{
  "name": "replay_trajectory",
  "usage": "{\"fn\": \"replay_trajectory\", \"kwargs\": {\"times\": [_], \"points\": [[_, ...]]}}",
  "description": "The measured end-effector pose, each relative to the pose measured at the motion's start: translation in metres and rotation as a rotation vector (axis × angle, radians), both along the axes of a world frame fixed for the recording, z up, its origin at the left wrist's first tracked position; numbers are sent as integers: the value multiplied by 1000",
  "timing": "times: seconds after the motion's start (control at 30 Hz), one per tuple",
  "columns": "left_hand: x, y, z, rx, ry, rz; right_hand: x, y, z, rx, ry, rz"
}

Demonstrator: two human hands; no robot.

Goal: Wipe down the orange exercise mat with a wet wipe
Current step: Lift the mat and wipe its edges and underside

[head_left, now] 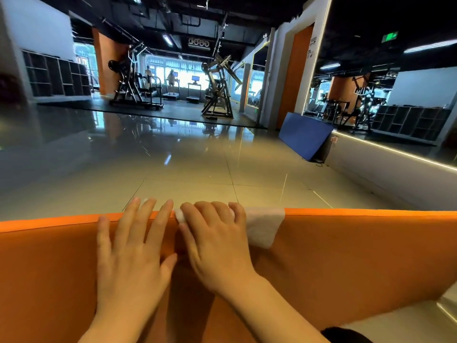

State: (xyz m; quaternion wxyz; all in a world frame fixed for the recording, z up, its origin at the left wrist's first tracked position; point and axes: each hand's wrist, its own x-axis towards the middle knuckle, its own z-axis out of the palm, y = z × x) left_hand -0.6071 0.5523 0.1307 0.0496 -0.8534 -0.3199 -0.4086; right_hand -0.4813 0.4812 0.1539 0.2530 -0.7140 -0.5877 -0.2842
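Both hands at the far edge of the orange mat, wipe under the right one.

The orange exercise mat (346, 263) runs wide, its long axis left to right, and both hands sit at its far edge. The right hand (217, 243) presses the white wet wipe (263, 226) flat against that edge, fingers slightly bent over it, with most of the free cloth trailing out to the right of the hand. The left hand (131, 246) lies just beside it, fingers straight, its grip holding nothing but maybe touching a scrap of wipe at the fingertips. The right hand has the wipe, so I'd expect a sweep along the edge, rightward where bare mat stretches on.
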Motion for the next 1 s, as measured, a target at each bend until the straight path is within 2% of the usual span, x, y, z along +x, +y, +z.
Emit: {"fn": "replay_trajectory", "kwargs": {"times": [0.13,0.33,0.5,0.57,0.77,0.9,1.0], "points": [[-23,10,-2,-16,-39,188,51,-24,0,-37,-64,26],[-31,11,-3,33,7,246,160,-85,-2,-16,74,-291],[-24,3,-4,28,-9,292,140,-58,4,91,238,-370],[-21,-1,-2,16,-6,301,108,-39,2,67,251,-319],[-21,-8,3,-3,2,352,-27,9,0,-36,194,114],[-27,-4,10,-46,67,330,5,-7,10,-98,69,225],[-34,-3,11,-22,115,309,64,-32,8,-83,38,79]]}}
